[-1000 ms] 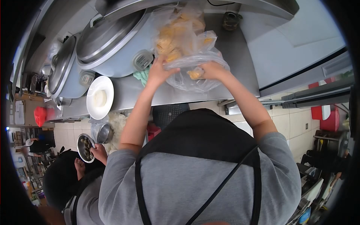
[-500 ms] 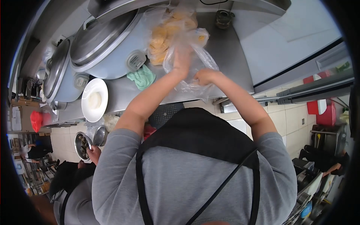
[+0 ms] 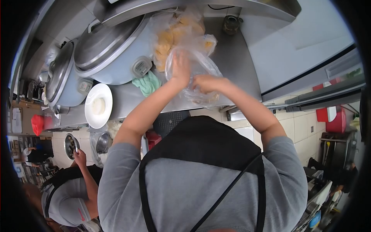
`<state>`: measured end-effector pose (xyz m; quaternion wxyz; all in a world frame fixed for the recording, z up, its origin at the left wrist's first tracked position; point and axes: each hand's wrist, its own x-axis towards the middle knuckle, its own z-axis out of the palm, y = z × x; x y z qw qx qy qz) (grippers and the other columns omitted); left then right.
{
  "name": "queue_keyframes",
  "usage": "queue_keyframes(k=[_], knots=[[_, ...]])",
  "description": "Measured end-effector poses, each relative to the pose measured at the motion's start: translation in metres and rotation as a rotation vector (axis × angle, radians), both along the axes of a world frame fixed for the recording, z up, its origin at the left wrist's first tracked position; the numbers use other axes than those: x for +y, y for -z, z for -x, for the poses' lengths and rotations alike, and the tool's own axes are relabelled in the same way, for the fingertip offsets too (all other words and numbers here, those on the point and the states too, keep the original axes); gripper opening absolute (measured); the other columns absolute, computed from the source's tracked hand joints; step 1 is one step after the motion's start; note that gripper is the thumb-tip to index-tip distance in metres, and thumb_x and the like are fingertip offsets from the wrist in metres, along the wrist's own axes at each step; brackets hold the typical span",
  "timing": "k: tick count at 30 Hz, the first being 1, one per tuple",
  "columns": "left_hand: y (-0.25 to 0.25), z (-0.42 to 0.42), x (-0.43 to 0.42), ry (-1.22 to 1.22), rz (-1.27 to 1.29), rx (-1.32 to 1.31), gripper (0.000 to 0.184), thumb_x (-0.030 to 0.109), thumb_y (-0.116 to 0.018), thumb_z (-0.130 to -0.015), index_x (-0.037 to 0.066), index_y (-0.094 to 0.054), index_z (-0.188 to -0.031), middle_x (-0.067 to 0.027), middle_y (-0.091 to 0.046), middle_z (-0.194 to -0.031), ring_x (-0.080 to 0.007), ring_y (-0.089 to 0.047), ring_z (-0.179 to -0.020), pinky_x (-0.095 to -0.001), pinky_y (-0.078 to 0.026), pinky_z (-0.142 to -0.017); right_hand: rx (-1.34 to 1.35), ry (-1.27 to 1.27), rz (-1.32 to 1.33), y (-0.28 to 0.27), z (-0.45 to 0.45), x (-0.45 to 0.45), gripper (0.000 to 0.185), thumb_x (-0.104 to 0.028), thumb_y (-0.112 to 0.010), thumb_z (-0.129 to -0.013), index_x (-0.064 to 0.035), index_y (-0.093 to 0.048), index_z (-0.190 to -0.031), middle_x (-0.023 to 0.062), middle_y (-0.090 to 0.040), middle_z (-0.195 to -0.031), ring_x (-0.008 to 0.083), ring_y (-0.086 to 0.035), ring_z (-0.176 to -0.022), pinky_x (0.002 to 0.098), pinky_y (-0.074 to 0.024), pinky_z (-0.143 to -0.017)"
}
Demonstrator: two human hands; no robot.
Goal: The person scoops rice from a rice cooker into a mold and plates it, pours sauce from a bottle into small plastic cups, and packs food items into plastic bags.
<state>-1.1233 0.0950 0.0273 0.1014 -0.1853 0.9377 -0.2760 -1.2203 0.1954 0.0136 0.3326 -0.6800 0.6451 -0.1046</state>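
Note:
A clear plastic bag lies on the steel counter in front of me. My left hand reaches into or under its film, fingers stretched out and partly blurred by the plastic. To the right, my right hand has its fingers curled in against the near part of the bag, pinching the film. Just beyond, a larger clear bag holds yellow-orange food pieces whose kind I cannot make out. A small knotted bag sits beside it.
Two large lidded rice cookers stand at the left. Nearby are a green cloth and a white plate bearing a round white mound. A glass jar is at the back. Lower left, a co-worker holds a metal bowl.
My left hand has drawn slightly nearer and left, its fingers now clearer through the film. My right hand has shifted left and a little nearer. The co-worker's bowl has moved left and tilted.

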Motion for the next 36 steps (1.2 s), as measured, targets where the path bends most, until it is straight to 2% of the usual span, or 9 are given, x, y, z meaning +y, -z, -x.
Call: queue_keyframes(k=[4,6,9,14,18,21,25,28,36], knots=[[0.0,-0.022,0.01,0.19,-0.151,0.342,0.042,0.019,-0.055,-0.075,0.006,-0.051,-0.114,-0.0151,-0.04,-0.126,-0.0356,-0.028,-0.122,-0.0508,-0.021,-0.099,-0.241,0.196,0.349,-0.088,0.05,0.0,0.016,-0.002,-0.058,-0.07,-0.0041,-0.062,-0.085,0.0066,-0.061,-0.08,0.0226,-0.058,-0.075,0.0278,-0.0443,-0.071],[-0.063,-0.031,0.028,0.228,-0.649,0.146,0.037,0.019,-0.06,-0.069,0.004,-0.057,-0.103,-0.0168,-0.052,-0.109,-0.0353,-0.044,-0.109,-0.0404,-0.035,-0.092,0.381,0.416,0.571,-0.08,0.079,-0.009,0.023,-0.001,-0.06,-0.067,-0.0109,-0.064,-0.087,0.0055,-0.054,-0.108,0.0232,-0.054,-0.092,0.0319,-0.0444,-0.078],[-0.105,-0.029,0.038,0.212,-0.903,0.386,0.034,0.017,-0.064,-0.065,0.004,-0.06,-0.097,-0.0162,-0.057,-0.1,-0.0324,-0.052,-0.098,-0.0359,-0.042,-0.084,0.68,0.472,0.507,-0.013,0.106,-0.034,0.025,-0.001,-0.061,-0.065,-0.0122,-0.065,-0.087,0.0045,-0.047,-0.118,0.0249,-0.05,-0.099,0.0352,-0.0441,-0.079],[-0.115,-0.001,0.001,0.136,-0.967,0.607,0.038,0.022,-0.067,-0.066,0.006,-0.059,-0.099,-0.0171,-0.054,-0.106,-0.0326,-0.051,-0.099,-0.0358,-0.041,-0.085,0.479,0.516,0.782,-0.056,0.151,-0.044,0.012,-0.004,-0.055,-0.071,-0.0008,-0.062,-0.08,0.0159,-0.058,-0.08,0.0328,-0.056,-0.076,0.039,-0.045,-0.07],[-0.13,0.018,-0.01,0.383,-0.753,0.917,0.045,0.031,-0.071,-0.063,0.009,-0.06,-0.101,-0.0193,-0.041,-0.124,-0.0348,-0.041,-0.113,-0.0384,-0.036,-0.092,0.328,0.482,0.846,-0.134,0.127,-0.009,0.013,0.002,-0.051,-0.072,0.0014,-0.06,-0.081,0.0147,-0.058,-0.085,0.0325,-0.055,-0.08,0.0366,-0.0435,-0.072],[-0.129,0.042,-0.01,0.421,-0.975,0.863,0.051,0.034,-0.073,-0.06,0.011,-0.059,-0.103,-0.0189,-0.03,-0.133,-0.035,-0.034,-0.119,-0.0404,-0.031,-0.096,0.259,0.438,0.86,-0.172,0.11,0.02,0.014,0.005,-0.048,-0.073,0.0023,-0.059,-0.082,0.0138,-0.058,-0.086,0.0305,-0.055,-0.081,0.034,-0.0434,-0.073],[-0.158,0.044,-0.015,0.375,-1.046,0.612,0.042,0.028,-0.07,-0.067,0.008,-0.06,-0.102,-0.0169,-0.045,-0.123,-0.029,-0.045,-0.111,-0.037,-0.035,-0.093,0.178,0.412,0.839,-0.215,0.1,0.064,0.014,0.006,-0.047,-0.074,0.0024,-0.057,-0.083,0.0082,-0.058,-0.082,0.0212,-0.056,-0.078,0.0286,-0.0433,-0.071],[-0.178,0.035,-0.01,0.378,-1.877,0.702,0.019,0.008,-0.058,-0.078,-0.001,-0.062,-0.094,-0.0075,-0.063,-0.09,-0.0136,-0.058,-0.085,-0.0271,-0.043,-0.08,-0.011,0.496,0.689,-0.229,0.091,0.089,0.021,-0.001,-0.053,-0.075,-0.0013,-0.055,-0.095,0.0024,-0.058,-0.085,0.0129,-0.054,-0.08,0.0251,-0.0419,-0.072],[-0.156,-0.001,0.01,0.42,-1.545,1.168,0.029,0.013,-0.066,-0.071,0.002,-0.06,-0.097,-0.0076,-0.062,-0.087,-0.0143,-0.058,-0.083,-0.0276,-0.045,-0.074,-0.047,0.413,0.819,-0.209,0.03,0.058,0.014,-0.01,-0.062,-0.073,0.0009,-0.058,-0.082,0.0058,-0.058,-0.069,0.0122,-0.052,-0.065,0.0246,-0.0418,-0.062]])
